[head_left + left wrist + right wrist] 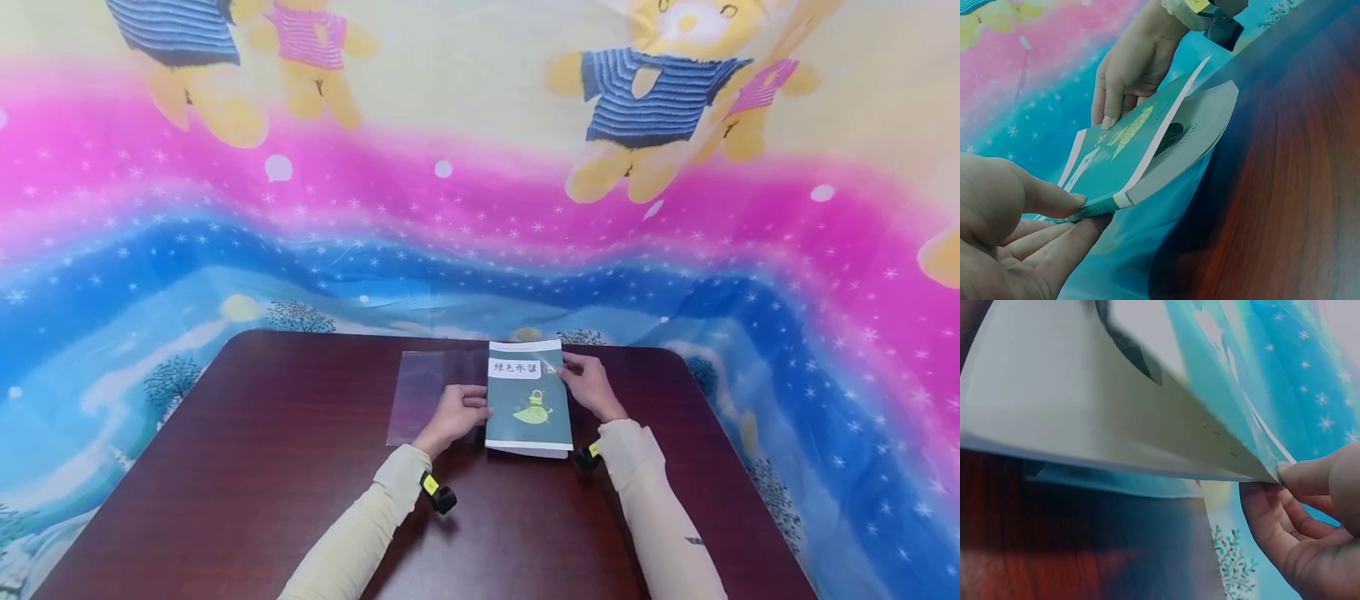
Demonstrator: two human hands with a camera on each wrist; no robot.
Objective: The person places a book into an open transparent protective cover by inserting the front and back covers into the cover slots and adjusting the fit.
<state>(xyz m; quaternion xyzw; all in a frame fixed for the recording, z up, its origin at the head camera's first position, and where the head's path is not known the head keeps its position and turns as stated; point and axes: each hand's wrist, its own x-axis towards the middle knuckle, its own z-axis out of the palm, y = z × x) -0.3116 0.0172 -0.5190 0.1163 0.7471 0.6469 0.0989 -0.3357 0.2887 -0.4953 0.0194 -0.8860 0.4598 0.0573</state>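
Observation:
A thin green book with white bands at top and bottom and a yellow-green print is held over the table. My left hand pinches its spine, thumb on the cover and fingers beneath, as the left wrist view shows. On the other side my right hand pinches the opening edge near the top corner between thumb and fingers. The cover bows up from the pages at the bottom, showing a pale inside with a dark print. A clear plastic sheet lies flat to the left, partly behind the left hand.
The dark reddish-brown table spreads out around the hands. Behind it hangs a printed cloth with bears and snowflakes, falling past the table's back and side edges. Black wrist straps with yellow tags sit on the sleeves.

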